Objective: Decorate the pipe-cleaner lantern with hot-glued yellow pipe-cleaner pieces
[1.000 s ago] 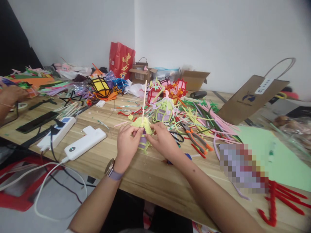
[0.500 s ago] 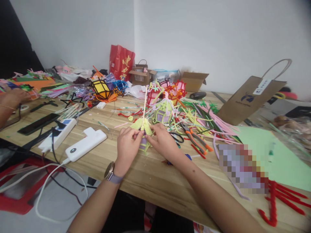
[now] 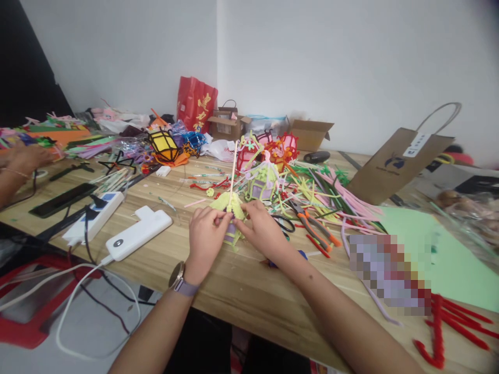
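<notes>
Your fingers grip the yellow-and-purple lantern (image 3: 231,236), the left hand (image 3: 207,239) pinching its near side and the right hand (image 3: 262,228) holding the right edge of its roof. It sits on the counter (image 3: 241,285) before you, a thin stick (image 3: 234,171) rising from its top. Another lantern (image 3: 262,188) stands just behind, with scissors (image 3: 287,224) and pliers (image 3: 315,228) to the right.

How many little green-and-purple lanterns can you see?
2. The front lantern is between the left hand and the right hand, partly covered by them. The back lantern stands behind it, slightly to the right. Others might be hidden.
</notes>
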`<state>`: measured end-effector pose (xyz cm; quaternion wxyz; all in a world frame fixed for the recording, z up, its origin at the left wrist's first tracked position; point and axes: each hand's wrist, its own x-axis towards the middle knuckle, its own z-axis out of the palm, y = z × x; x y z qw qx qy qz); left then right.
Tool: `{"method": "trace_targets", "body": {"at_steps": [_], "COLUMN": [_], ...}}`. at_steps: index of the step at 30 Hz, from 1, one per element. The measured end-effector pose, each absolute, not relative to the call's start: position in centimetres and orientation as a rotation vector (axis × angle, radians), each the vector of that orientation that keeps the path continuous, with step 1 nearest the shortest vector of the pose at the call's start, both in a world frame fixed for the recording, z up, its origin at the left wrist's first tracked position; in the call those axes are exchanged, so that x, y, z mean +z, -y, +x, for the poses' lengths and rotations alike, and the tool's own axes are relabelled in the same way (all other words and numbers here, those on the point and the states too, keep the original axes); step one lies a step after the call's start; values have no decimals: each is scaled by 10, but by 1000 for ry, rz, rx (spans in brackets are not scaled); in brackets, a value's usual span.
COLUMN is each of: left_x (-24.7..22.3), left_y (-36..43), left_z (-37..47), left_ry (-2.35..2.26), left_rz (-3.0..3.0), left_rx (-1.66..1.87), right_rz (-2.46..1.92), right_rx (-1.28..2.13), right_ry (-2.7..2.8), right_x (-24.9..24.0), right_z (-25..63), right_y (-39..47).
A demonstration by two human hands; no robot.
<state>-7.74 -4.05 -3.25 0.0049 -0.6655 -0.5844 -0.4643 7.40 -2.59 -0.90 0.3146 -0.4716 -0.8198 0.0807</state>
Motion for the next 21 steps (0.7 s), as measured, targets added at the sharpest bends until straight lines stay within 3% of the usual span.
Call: {"method": "trace_targets", "body": {"at_steps": [11, 17, 21], "left_x": [-34, -26, -24], "left_y": [42, 45, 47], "left_z": [-76, -85, -92], "left_ry": [1842, 1773, 1702], "left_rz": [-2066, -2084, -2060], "left_rx": [-1456, -1622, -1504], "right_rz": [-1291, -1281, -1279], "right_rx": [220, 217, 246], "right_ry": [2202, 2207, 2204], "right_x": [-8, -7, -7], "right_z": [75, 75, 75], "right_y": [25, 25, 26]}}
